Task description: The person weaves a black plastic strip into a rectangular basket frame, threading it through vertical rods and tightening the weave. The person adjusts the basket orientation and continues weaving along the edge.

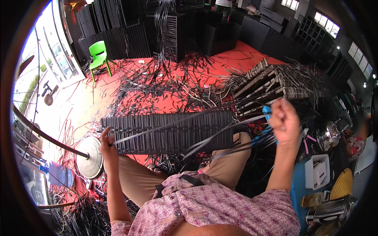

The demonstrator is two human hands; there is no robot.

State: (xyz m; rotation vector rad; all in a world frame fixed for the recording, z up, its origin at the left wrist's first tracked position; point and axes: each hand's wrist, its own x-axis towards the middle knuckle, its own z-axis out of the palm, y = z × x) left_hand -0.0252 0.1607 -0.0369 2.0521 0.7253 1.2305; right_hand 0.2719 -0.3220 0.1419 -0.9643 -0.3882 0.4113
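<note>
A long panel woven from flat black strips (169, 135) lies across my knees. At its left end, my left hand (108, 147) pinches one end of a flat dark strip (157, 129). That strip runs up and across the panel toward my right hand (284, 120), which is raised beyond the panel's right end with its fingers curled closed. It appears to grip the strip, though its fingertips are partly hidden. A second loose strip (212, 137) arcs over the panel's right half, its tip hanging near the front edge.
A slatted stack (256, 84) piled with strips stands far right. Strip scraps litter the red floor (106, 94). A green chair (98, 57) is at the far left, with a round white base (91, 157) at near left. A white bin (317, 171) sits at right; a person is beyond.
</note>
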